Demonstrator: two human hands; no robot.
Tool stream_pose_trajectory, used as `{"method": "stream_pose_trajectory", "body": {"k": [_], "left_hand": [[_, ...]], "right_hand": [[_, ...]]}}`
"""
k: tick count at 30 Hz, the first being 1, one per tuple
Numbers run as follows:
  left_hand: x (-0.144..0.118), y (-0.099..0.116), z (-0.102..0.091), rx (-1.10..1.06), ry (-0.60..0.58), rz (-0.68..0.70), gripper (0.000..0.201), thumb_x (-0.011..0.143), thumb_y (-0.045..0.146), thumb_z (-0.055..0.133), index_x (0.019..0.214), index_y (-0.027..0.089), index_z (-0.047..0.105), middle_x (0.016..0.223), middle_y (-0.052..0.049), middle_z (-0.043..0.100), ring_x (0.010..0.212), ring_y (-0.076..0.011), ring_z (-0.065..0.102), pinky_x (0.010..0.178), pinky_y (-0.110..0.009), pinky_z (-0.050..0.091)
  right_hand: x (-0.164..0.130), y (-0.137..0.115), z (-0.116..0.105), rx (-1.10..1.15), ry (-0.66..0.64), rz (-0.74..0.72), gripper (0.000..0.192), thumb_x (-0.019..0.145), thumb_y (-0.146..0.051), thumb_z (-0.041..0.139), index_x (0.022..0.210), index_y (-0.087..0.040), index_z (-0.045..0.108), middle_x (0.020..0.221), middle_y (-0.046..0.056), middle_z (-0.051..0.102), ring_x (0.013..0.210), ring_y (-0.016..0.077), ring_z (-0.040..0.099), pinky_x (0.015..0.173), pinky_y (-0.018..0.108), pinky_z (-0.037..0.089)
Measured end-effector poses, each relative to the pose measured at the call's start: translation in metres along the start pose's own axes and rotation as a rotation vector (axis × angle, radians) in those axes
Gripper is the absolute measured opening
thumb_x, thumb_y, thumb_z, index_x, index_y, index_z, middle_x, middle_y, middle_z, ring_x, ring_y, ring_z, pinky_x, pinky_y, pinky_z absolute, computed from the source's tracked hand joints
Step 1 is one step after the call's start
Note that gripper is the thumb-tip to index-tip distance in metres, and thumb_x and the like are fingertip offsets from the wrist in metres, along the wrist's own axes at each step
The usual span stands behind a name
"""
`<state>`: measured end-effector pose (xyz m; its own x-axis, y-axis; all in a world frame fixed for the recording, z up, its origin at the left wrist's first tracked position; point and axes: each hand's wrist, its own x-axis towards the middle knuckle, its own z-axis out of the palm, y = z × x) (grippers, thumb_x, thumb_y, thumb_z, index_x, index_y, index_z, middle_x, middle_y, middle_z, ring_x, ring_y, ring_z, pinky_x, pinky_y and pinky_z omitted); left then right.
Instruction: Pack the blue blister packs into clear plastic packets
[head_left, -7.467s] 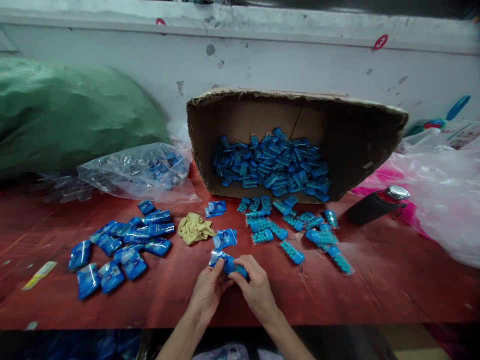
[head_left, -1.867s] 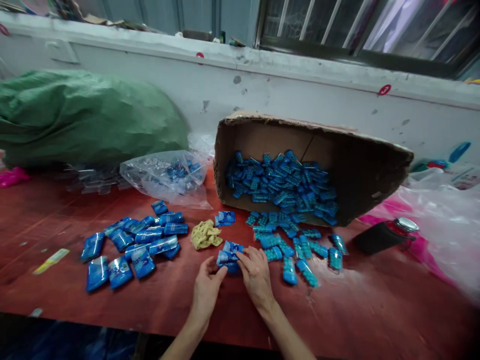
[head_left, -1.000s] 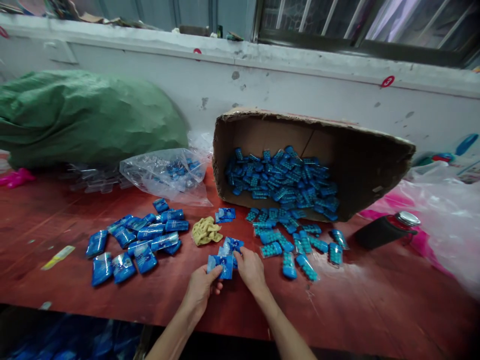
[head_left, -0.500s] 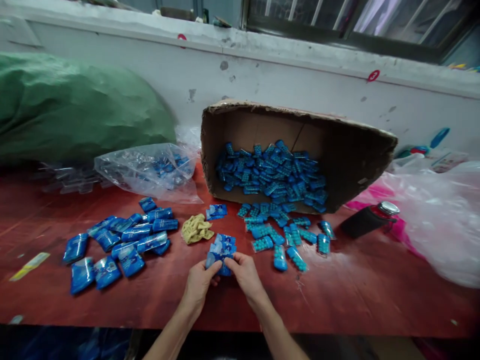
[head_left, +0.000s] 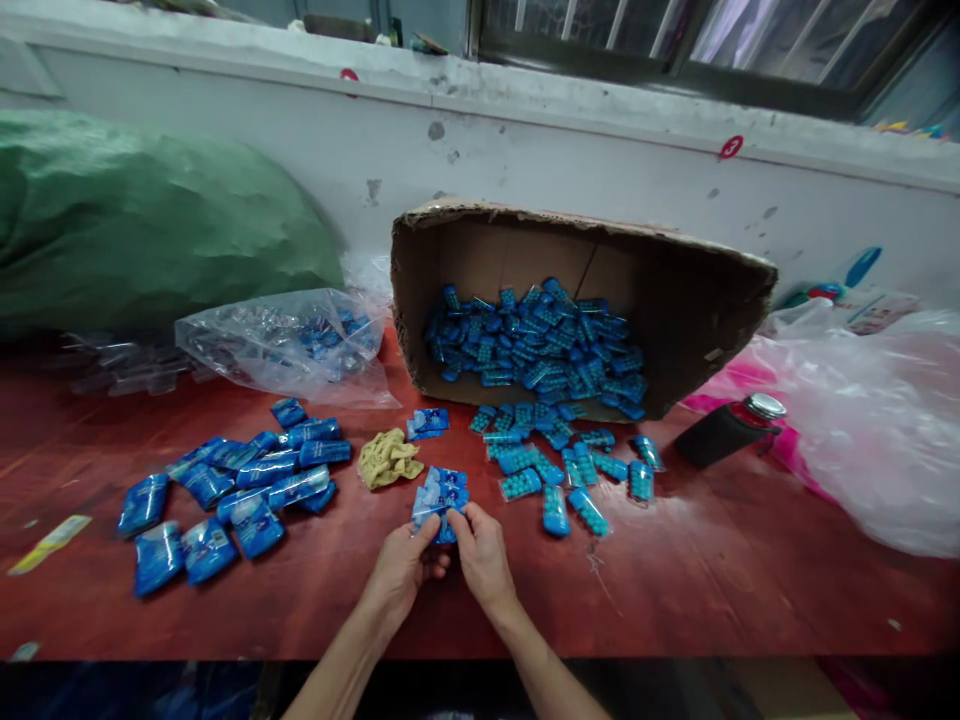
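Observation:
My left hand point(head_left: 401, 570) and my right hand point(head_left: 480, 555) meet at the table's front middle, both pinching a small blue packet point(head_left: 435, 515). Just beyond it lies a little stack of flat blue wrappers point(head_left: 442, 487). Loose blue blister strips point(head_left: 559, 468) are scattered to the right of my hands, spilling from a cardboard box point(head_left: 675, 290) tipped on its side and holding many more. A spread of filled blue packets point(head_left: 240, 480) lies to the left.
A crumpled yellow cloth point(head_left: 386, 457) sits beside the wrappers. A clear plastic bag point(head_left: 285, 340) and a big green sack point(head_left: 150, 230) are at back left. A black bottle point(head_left: 724, 430) and white plastic sheeting point(head_left: 877, 420) lie right.
My hands have drawn a blue packet off the wrapper stack toward me and now hold it together. The view has shifted slightly.

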<state>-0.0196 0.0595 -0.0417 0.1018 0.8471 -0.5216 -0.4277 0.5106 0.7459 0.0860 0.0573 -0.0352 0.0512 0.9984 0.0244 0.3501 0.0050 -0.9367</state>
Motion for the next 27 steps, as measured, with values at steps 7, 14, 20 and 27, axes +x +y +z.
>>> {"method": "stream_pose_trajectory", "body": {"k": [7,14,20,27], "left_hand": [[-0.008,0.005,-0.011,-0.039,0.006,-0.089,0.024,0.065,0.034,0.065,0.064,0.013,0.052,0.049,0.000,0.058,0.037,-0.0070,0.050,0.034,-0.016,0.033],[-0.014,0.007,-0.012,-0.074,-0.045,-0.192,0.027,0.070,0.040,0.058,0.065,0.014,0.052,0.045,-0.001,0.058,0.036,-0.0085,0.051,0.033,-0.016,0.034],[-0.014,0.006,-0.011,-0.102,-0.044,-0.234,0.030,0.072,0.044,0.055,0.065,0.015,0.051,0.043,-0.001,0.056,0.036,-0.0093,0.051,0.033,-0.017,0.035],[-0.013,0.007,-0.005,-0.117,0.045,-0.140,0.028,0.071,0.041,0.057,0.065,0.015,0.050,0.044,0.000,0.056,0.038,-0.0092,0.052,0.036,-0.017,0.038]], "right_hand": [[0.019,0.005,-0.057,-0.614,-0.005,-0.229,0.019,0.085,-0.023,0.042,0.089,-0.019,0.060,0.090,0.006,0.060,0.083,0.0191,0.051,0.071,0.028,0.035],[0.030,0.021,-0.080,-1.044,-0.018,-0.115,0.021,0.079,-0.020,0.051,0.099,-0.023,0.057,0.088,0.009,0.056,0.084,0.0246,0.050,0.070,0.033,0.033],[0.024,0.019,-0.059,-0.808,-0.114,-0.204,0.023,0.074,-0.018,0.054,0.096,-0.022,0.054,0.097,0.006,0.054,0.091,0.0219,0.048,0.074,0.031,0.036],[0.017,0.020,-0.056,0.166,-0.079,0.108,0.026,0.071,-0.026,0.053,0.096,-0.018,0.050,0.075,0.000,0.054,0.066,0.0147,0.052,0.055,0.025,0.044]]}}
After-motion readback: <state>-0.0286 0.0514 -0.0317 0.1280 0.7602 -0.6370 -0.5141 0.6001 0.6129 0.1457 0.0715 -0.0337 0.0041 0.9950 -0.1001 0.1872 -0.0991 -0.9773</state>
